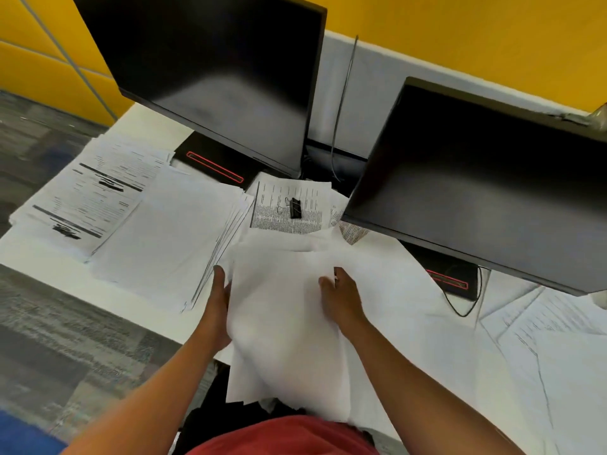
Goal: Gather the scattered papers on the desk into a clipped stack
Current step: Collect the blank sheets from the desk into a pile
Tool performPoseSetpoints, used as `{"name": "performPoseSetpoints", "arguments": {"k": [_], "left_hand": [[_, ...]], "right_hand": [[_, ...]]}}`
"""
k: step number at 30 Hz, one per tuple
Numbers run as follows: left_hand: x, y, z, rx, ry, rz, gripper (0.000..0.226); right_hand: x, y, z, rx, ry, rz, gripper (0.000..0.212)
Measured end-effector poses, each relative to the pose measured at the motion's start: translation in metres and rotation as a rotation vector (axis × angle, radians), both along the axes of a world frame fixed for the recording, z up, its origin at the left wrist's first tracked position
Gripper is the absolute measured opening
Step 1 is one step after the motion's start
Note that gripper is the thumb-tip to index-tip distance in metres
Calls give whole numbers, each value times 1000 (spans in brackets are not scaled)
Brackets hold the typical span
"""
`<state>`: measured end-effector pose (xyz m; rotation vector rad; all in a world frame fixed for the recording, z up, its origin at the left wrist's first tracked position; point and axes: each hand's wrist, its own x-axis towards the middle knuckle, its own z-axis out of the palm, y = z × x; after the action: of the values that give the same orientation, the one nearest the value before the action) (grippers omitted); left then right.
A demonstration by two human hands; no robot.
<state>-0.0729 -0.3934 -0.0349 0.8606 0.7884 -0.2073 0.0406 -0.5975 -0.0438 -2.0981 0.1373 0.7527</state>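
Loose white sheet bundle point(282, 323) at 6 o'clock, overhanging desk edge. Printed stacks point(98, 198) at 9 o'clock. Black binder clip point(295, 207) on printed page point(289, 205), center.

Two monitors point(210, 77) point(486, 178), one binder clip point(295, 207) (black), two hands point(218, 307) point(341, 300)

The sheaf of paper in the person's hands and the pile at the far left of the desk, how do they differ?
The held sheaf shows blank white faces; the left pile shows printed text with black bars. The sheaf is gripped between the left hand and right hand, overhanging the desk edge; the pile lies flat, untouched. Both are loose, unclipped sheets.
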Motion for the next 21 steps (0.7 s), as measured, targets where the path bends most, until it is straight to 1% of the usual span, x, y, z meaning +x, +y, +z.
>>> {"name": "performPoseSetpoints", "arguments": {"k": [1, 2, 4, 6, 8, 10, 11, 12, 13, 14, 15, 16, 17, 19, 20, 21], "left_hand": [[-1, 0, 0, -5, 2, -10, 82], [-3, 2, -1, -2, 3, -29, 76], [-5, 4, -2, 18, 12, -64, 56], [-1, 11, -3, 60, 6, -95, 42], [4, 16, -6, 135, 38, -99, 33], [7, 18, -10, 196, 101, -52, 26], [8, 19, -11, 231, 129, -22, 25], [9, 19, -12, 250, 146, 3, 24], [11, 18, -12, 250, 153, 20, 22], [11, 17, -12, 223, 154, 31, 17], [12, 15, -10, 173, 154, 38, 15], [12, 14, -8, 126, 146, 21, 21], [11, 14, -9, 129, 127, -31, 28], [8, 12, -10, 244, 99, -124, 39], [8, 15, -12, 301, 94, -102, 36], [8, 20, -12, 339, 94, -40, 28]], "right_hand": [[4, 1, 1, 26, -9, -21, 37], [11, 3, 1, 41, -14, -31, 33], [27, 3, 7, 64, -25, -40, 30], [44, 4, 12, 111, -42, -101, 25], [60, 0, 15, 39, -107, -134, 35], [69, -10, 20, -98, -170, -109, 42], [70, -16, 23, -104, -168, -82, 41], [72, -21, 18, -43, -141, -62, 36], [68, -23, 19, 15, -73, -34, 30], [63, -24, 15, 62, -33, 4, 27], [56, -21, 13, 55, -28, 55, 27], [50, -16, 4, 42, -41, 91, 29], [42, -10, 2, 23, -60, 114, 32], [33, 4, -3, 16, -88, 102, 37], [31, 8, -5, 44, -74, 54, 37], [29, 10, -1, 45, -49, -1, 33]]}}
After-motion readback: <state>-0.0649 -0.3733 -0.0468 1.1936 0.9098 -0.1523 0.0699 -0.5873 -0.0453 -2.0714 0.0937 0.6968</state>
